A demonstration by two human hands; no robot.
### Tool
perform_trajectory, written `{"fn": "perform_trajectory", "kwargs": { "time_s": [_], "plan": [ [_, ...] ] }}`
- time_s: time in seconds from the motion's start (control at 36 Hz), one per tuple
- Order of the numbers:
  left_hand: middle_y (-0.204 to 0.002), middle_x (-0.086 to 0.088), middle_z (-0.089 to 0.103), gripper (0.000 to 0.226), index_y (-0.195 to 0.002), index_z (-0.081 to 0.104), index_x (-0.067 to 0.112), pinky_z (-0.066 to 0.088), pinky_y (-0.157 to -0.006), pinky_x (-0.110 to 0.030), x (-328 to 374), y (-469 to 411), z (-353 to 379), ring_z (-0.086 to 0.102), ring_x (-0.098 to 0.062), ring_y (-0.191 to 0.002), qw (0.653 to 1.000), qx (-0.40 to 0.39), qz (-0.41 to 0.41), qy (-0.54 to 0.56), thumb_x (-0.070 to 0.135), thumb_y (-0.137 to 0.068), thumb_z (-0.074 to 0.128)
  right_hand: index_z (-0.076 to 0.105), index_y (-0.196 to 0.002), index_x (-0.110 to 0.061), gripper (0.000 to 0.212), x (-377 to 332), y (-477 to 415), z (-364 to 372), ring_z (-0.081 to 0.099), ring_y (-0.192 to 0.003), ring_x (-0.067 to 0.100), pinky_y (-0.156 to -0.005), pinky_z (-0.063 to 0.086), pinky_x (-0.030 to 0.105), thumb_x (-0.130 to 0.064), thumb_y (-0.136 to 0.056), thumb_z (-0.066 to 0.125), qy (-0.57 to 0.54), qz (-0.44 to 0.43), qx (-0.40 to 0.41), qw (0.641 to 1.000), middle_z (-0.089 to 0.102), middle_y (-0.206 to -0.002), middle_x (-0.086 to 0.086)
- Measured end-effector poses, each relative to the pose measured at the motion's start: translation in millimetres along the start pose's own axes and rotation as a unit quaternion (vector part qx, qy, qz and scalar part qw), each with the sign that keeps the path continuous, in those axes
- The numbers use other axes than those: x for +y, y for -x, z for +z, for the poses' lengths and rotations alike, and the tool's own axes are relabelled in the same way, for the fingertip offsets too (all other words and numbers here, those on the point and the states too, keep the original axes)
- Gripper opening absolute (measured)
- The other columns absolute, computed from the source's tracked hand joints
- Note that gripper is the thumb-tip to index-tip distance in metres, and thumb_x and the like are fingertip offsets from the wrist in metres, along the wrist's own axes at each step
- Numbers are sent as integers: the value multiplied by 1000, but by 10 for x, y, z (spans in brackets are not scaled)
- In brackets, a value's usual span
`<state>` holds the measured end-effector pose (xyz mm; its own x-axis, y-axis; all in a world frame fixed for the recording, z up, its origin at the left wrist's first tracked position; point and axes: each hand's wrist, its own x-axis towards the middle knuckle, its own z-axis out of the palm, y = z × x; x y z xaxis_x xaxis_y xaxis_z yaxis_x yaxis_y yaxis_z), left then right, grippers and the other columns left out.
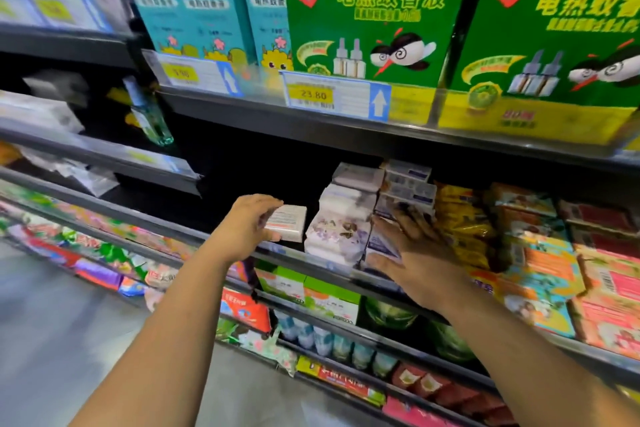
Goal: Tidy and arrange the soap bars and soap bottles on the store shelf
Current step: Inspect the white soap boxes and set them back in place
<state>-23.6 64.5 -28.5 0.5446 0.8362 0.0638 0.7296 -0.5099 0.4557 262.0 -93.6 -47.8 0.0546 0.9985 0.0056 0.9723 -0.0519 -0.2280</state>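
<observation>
Price tag [313, 95] 23.80; green box [374, 21] 电热蚊香液

Bright overhead light on the packaging, dark shelf recesses, motion blur at left, wide-angle bending at edges.

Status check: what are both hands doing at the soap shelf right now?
Left hand grips white soap box at shelf gap. Right hand open, pressing blue-white soap boxes. Gap looks free.

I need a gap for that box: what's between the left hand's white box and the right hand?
In the head view, a stack of purple-flowered soap packs stands between the white box and the right hand.
</observation>
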Motion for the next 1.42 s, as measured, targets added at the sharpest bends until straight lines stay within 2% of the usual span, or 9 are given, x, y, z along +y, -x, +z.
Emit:
{"fn": "perform_trajectory", "kwargs": {
  "time_s": [0.22,0.5,0.67,0.86,1.03,1.11,1.33,1.39,1.42],
  "plan": [
    [-139,-3,53,56,-140,55,8,31,-90,-8,44,-102,30,49,-12,-120,993,-99,-25,57,12,-88,74,6,-154,-52,81,-49,-23,-12,-12,-153,11,-125,-3,37,-83,-80,5,2,23,0,1000,-10,-165,-21],
    [-99,-6,67,27,-120,66,16,47,-80,-32,148,-63,202,63,-24,-92,998,-20,-50,34,26,-95,66,7,-154,-51,77,-46,-17,-13,-10,-154,11,-125,-6,37,-80,-83,15,-10,29,-1,1000,-7,-165,-21],
    [-113,-3,67,31,-127,63,18,50,-89,-33,253,55,221,62,-22,-105,995,-25,-62,80,27,-98,62,11,-155,-50,72,-55,-18,-70,-6,-154,15,-124,-6,38,-77,-91,28,-13,25,-11,1000,-5,-166,-18],
    [-126,-4,61,33,-131,60,23,50,-90,-46,746,82,279,58,-29,-111,997,67,11,-25,31,-100,53,52,-143,-29,63,131,-102,-271,29,-148,14,-118,21,21,-42,-86,76,-171,11,-47,984,34,-159,-6],
    [-122,1,64,40,-119,66,29,46,-93,-46,1260,12,508,57,-32,-111,993,48,52,-96,45,-90,43,62,-129,-35,49,406,279,-624,55,-124,13,-99,45,26,-50,-83,72,-166,42,6,985,57,-140,-11],
    [-123,1,63,36,-121,64,31,38,-102,-49,1528,-61,659,56,-32,-113,987,40,72,-141,47,-93,47,58,-133,-37,43,638,541,-801,54,-122,18,-86,39,20,-47,-92,66,-86,67,19,994,56,-139,-10],
    [-119,-9,70,59,-120,69,20,47,-99,-41,2484,-284,1172,62,-32,-114,977,-15,181,-114,53,-90,30,71,-119,-18,31,1596,1241,-901,63,-110,21,-96,39,24,-21,-89,75,25,37,92,995,69,-118,8],
    [-122,-7,67,55,-118,69,20,46,-99,-43,2767,-301,1316,62,-32,-113,974,-10,210,-84,51,-89,33,68,-119,-8,38,1914,1461,-869,65,-105,33,-97,43,35,-12,-82,76,-126,-48,187,973,68,-112,22],
    [-130,-4,62,49,-123,66,22,44,-100,-42,2927,-309,1365,58,-32,-118,973,-21,215,-79,48,-92,39,68,-113,-10,41,2093,1548,-836,66,-97,33,-90,47,35,-12,-74,79,-132,39,173,975,68,-104,18]
  ]
}}
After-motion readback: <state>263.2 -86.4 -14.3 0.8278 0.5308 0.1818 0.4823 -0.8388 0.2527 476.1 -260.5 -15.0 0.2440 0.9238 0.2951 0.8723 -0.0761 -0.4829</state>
